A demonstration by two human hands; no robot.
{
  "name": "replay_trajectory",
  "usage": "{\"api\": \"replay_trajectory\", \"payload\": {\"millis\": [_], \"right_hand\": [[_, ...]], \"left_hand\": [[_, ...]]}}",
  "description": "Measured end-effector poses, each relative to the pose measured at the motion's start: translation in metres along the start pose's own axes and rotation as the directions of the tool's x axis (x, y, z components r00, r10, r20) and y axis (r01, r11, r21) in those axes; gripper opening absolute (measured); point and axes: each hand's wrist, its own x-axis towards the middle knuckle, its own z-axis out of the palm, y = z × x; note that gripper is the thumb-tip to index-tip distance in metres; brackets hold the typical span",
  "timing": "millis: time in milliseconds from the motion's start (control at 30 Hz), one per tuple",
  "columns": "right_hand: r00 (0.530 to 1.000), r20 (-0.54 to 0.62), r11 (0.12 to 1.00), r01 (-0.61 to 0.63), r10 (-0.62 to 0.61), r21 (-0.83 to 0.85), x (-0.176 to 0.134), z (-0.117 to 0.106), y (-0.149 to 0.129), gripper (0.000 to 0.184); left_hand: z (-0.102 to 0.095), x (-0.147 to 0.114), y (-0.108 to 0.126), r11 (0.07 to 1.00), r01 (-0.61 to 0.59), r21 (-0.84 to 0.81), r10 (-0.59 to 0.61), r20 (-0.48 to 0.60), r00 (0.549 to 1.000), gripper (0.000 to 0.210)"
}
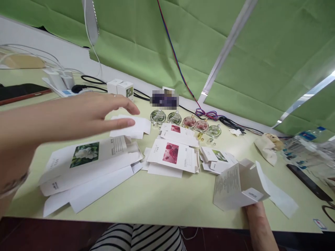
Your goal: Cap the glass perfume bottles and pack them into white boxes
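Observation:
My left hand (104,109) reaches in from the left with thumb and index finger apart and nothing between them. It hovers over a white folded paper piece (140,126) and above a stack of flat cartons with a white-flower picture (86,155). On the right, my right hand (256,212) grips an unfolded white carton (227,186) from below; its open end tilts up and most of the fingers are hidden behind it. Flat cartons with a red-rose picture (159,157) lie mid-table, beside smaller green-picture cartons (227,158).
Several round glass bottles with flower pictures (158,116) stand behind the cartons, near small gold caps (200,136). Small white boxes (115,86), a power strip (59,87) and cables line the wall. A black phone (309,181) and a beige pouch (266,146) lie right.

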Motion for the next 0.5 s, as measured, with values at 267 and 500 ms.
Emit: {"api": "replay_trajectory", "payload": {"millis": [267, 500], "right_hand": [[0.999, 0.024, 0.999, 0.026, -0.026, 0.037, -0.032, 0.001, -0.027, 0.093], [0.998, 0.064, 0.998, -0.026, 0.022, 0.052, -0.042, 0.002, -0.045, 0.087]], "left_hand": [[0.036, 0.048, -0.026, 0.999, -0.042, 0.012, 0.039, 0.178, 0.983, 0.051], [0.059, 0.067, -0.06, 0.999, 0.047, -0.011, -0.045, 0.143, 0.989, 0.046]]}}
